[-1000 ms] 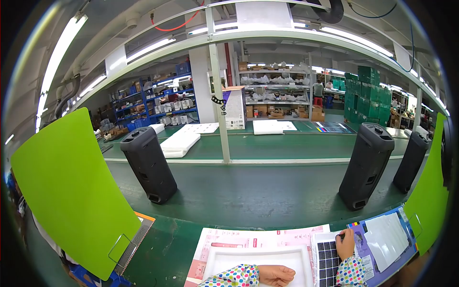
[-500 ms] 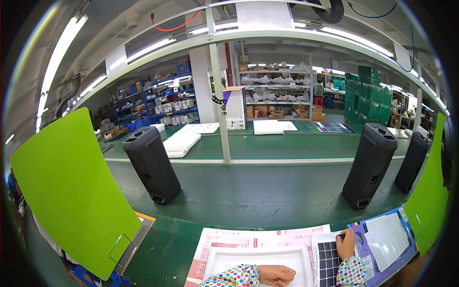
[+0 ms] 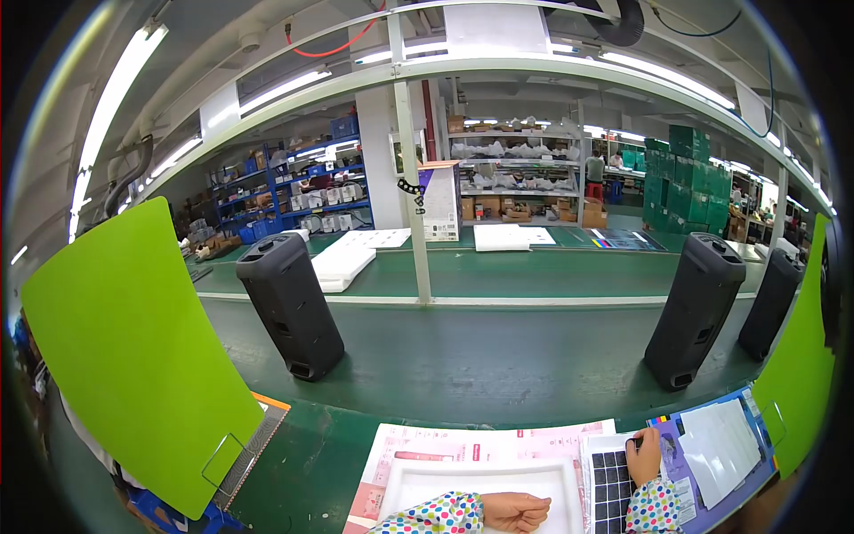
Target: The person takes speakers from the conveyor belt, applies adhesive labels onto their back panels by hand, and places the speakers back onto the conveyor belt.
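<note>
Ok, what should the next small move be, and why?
Probably lift the top right corner of the grid sheet with the right hand: it is at that corner, while the left hand is over the white tray, apart from the sheet.

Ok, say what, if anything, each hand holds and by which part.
Left hand: curled, nothing visible inside. Right hand: at the right edge of the gridded sheet; hold unclear.

Three black speakers (image 3: 290, 311); two green panels (image 3: 133, 347); one rimmed white tray (image 3: 480, 465); one gridded sheet (image 3: 609, 491)
</note>
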A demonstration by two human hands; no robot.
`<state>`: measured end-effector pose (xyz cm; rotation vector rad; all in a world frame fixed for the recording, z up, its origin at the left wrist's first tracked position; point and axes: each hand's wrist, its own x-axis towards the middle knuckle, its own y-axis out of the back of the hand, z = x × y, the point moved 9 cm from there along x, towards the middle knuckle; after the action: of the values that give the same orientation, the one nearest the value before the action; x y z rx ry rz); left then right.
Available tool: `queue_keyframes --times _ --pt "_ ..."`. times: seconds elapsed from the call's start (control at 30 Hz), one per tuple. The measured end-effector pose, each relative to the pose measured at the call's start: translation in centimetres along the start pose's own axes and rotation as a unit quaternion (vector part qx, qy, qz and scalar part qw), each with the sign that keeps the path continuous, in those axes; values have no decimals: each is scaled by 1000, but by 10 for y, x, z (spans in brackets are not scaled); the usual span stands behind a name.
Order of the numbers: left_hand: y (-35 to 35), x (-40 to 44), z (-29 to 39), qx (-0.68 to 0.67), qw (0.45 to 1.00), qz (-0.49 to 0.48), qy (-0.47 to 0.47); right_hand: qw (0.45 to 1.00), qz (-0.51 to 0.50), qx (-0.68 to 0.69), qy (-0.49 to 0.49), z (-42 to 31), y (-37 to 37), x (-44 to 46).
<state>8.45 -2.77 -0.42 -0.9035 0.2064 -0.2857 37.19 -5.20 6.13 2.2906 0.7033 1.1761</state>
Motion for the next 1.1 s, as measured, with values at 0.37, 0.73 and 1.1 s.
queue_keyframes --times 0.37,0.73,1.1 --pt "37 -24 66 -144 937 154 -278 1000 -6 -5 -1 -2 -1 0" --pt "41 -21 63 -120 942 169 -263 1000 -9 -6 0 -2 -1 0" --pt "40 -24 64 -112 943 170 -262 1000 -1 -6 1 -3 -1 0"
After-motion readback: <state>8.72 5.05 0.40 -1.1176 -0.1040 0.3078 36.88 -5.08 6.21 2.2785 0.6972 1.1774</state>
